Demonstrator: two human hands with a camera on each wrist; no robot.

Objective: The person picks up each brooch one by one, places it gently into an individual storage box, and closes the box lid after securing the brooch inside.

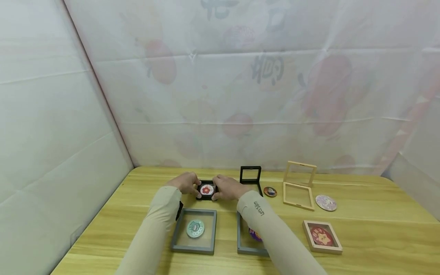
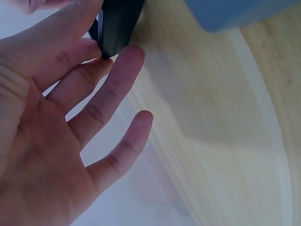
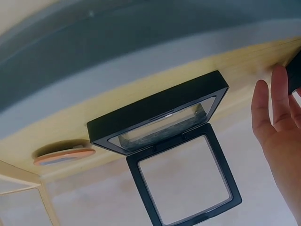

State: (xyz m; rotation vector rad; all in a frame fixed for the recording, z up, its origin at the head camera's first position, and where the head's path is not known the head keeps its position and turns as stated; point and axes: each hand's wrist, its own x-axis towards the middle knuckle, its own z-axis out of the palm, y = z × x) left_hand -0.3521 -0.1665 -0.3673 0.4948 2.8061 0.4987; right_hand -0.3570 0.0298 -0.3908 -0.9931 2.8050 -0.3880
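Observation:
Toward the back of the table, both hands hold a small black display frame (image 1: 207, 198) with a white round badge (image 1: 207, 190) bearing a red flower inside it. My left hand (image 1: 185, 183) pinches its left side; in the left wrist view the thumb and fingertips meet on the black edge (image 2: 120, 28), while the little finger stands off it. From the other side, my right hand (image 1: 229, 187) grips the right edge with thumb and fingers. Only a corner of that frame shows in the right wrist view, beside the right fingers (image 3: 280, 94).
Nearer me lie a grey frame (image 1: 194, 250) with a teal badge and another grey frame (image 1: 249, 251), partly under my right forearm. Rightward are an open black frame (image 1: 250, 167), an orange-rimmed badge (image 1: 270, 191), an open wooden frame (image 1: 298, 206), a pale badge (image 1: 325, 203) and a pink frame (image 1: 326, 249).

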